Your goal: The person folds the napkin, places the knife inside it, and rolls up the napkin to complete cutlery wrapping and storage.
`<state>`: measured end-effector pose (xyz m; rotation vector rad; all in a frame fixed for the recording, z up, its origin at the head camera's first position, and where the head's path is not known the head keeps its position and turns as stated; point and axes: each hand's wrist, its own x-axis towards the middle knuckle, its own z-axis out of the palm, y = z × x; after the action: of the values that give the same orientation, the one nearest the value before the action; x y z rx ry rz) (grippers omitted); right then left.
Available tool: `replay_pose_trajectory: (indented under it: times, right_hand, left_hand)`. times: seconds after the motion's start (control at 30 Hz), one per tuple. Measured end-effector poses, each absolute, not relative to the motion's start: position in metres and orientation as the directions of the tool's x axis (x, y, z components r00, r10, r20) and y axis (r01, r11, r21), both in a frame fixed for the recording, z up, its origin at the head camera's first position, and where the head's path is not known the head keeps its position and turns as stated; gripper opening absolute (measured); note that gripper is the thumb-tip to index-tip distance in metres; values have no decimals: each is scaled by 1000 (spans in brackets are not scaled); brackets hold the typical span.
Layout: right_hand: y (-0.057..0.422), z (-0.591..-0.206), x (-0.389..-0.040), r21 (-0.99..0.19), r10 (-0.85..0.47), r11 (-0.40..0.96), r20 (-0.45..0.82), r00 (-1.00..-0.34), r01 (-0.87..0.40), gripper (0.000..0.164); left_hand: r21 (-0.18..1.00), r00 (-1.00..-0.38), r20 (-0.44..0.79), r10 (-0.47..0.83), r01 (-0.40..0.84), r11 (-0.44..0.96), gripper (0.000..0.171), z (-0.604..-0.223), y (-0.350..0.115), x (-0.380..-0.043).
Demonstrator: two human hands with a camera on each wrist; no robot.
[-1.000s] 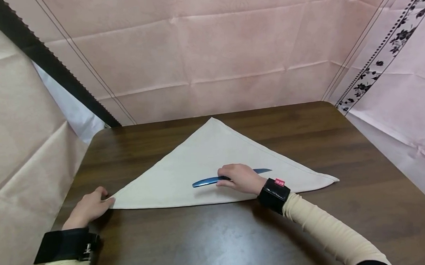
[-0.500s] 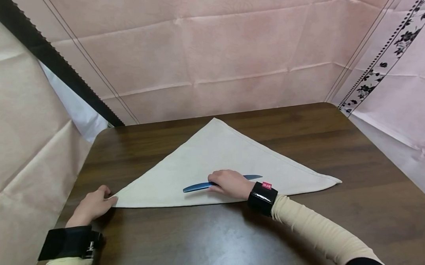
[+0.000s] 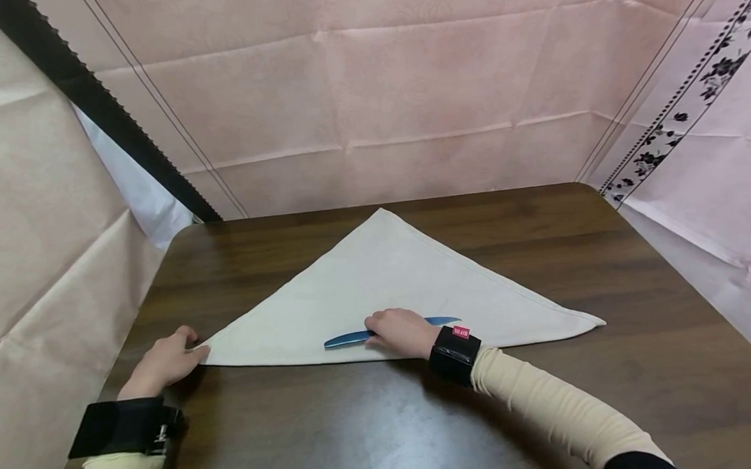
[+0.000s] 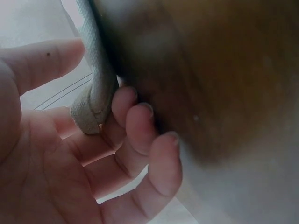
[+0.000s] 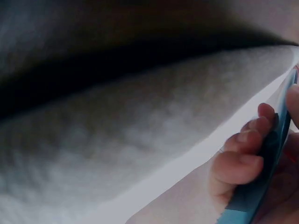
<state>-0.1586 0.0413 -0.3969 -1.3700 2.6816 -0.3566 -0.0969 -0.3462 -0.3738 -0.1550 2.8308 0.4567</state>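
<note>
A pale cloth napkin [image 3: 390, 276] lies as a triangle on the wooden table, its point towards the far edge. At its left corner, my left hand [image 3: 167, 359] holds the cloth. In the left wrist view, the folded corner [image 4: 91, 107] sits between the thumb and the curled fingers [image 4: 140, 123]. Near the middle of the napkin's front edge, my right hand [image 3: 401, 331] grips a shiny blue table knife [image 3: 348, 338] by its middle. The knife lies crosswise, low over the cloth; whether it touches is hard to tell. My palm hides its middle part.
Brown wooden table [image 3: 283, 434] surface surrounds the napkin on all sides. Pink cloth [image 3: 408, 107] hangs behind the far edge, with more hangings at left and right. A black strap device is on each wrist.
My right hand has carried the knife left and a little nearer to me, lower over the napkin's front edge. The left hand stays at the corner.
</note>
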Motion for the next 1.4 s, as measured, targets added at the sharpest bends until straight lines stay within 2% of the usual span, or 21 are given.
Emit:
replay_pose_trajectory:
  times: [0.2, 0.53, 0.7, 0.9, 1.13, 1.4]
  right_hand:
    - [38, -398, -158, -206, -790, 607, -53, -611, -767, 18]
    - [29, -396, -142, 185, -801, 585, -17, -598, -789, 19]
    - [29, -400, -137, 280, -825, 544, 3, -566, -791, 19]
    - [28, -398, -137, 356, -838, 521, 39, -544, -776, 9]
    - [29, -394, -136, 379, -850, 499, 40, -525, -779, 5]
    - [33, -390, -138, 244, -834, 531, -18, -551, -812, 10]
  left_hand:
    - [299, -960, -272, -59, -143, 944, 46, -373, -346, -98]
    - [308, -962, -268, -57, -142, 941, 45, -377, -348, -94]
    - [314, -961, -270, -52, -139, 939, 44, -381, -348, -93]
    - [308, -963, -265, -50, -133, 942, 45, -375, -346, -93]
    - [303, -964, -264, -45, -127, 945, 46, -375, -348, -95]
    - [300, -959, -279, -41, -128, 945, 40, -376, -348, -96]
